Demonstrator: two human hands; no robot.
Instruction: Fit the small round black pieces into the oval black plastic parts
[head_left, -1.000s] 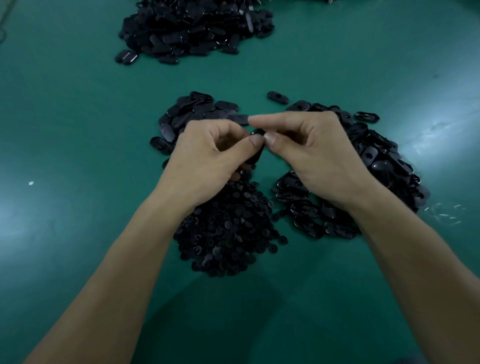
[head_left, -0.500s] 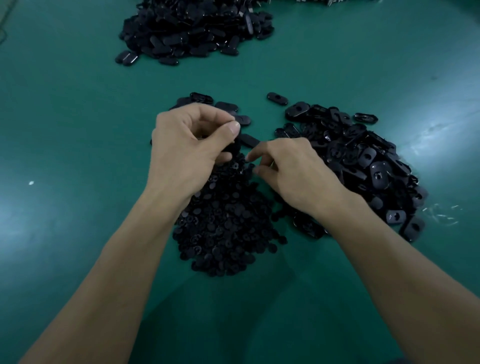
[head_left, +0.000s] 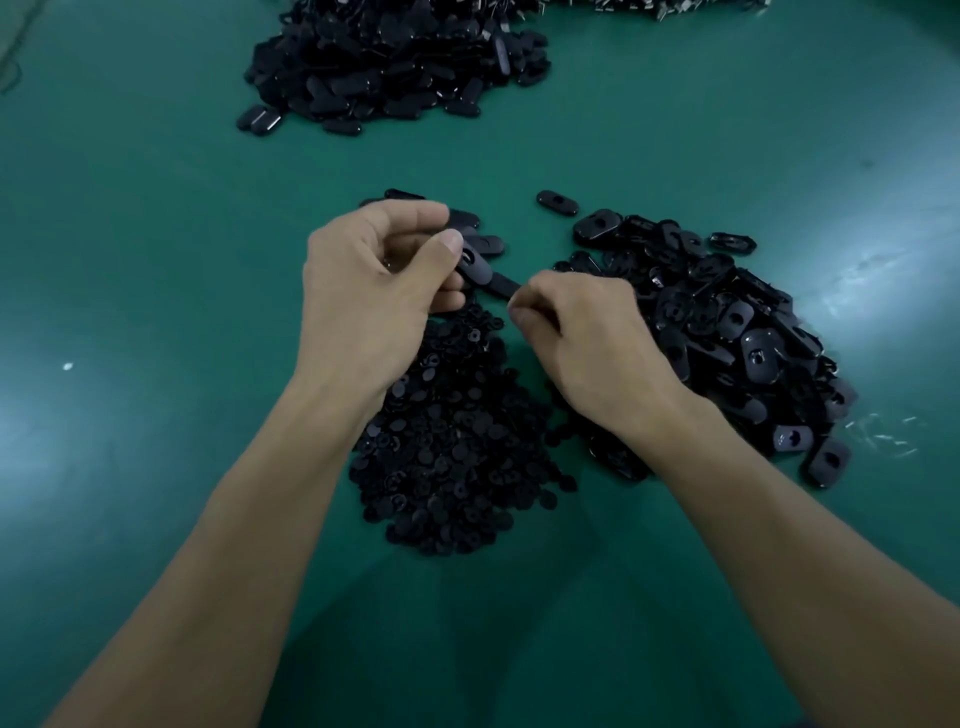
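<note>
Tabletop (head_left: 156, 234) of matte green, glare at both edges, black parts heaped on it.
Left hand (head_left: 374, 291) pinches an oval part (head_left: 474, 264) between thumb and curled fingers; right hand (head_left: 587, 343) curls its fingertips together over the round pieces (head_left: 457, 457), and I cannot tell if it holds one. A loose pile (head_left: 727, 322) of ovals lies right, a far heap (head_left: 395, 67) beyond.

Table (head_left: 135, 270) bare at left — round pieces (head_left: 457, 457), oval parts (head_left: 727, 332) heaped centre-right

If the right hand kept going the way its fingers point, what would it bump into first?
Most likely the loose oval part just ahead of the right hand, if it travels low enough; otherwise the held oval part in the left hand. Depth is unclear.
</note>
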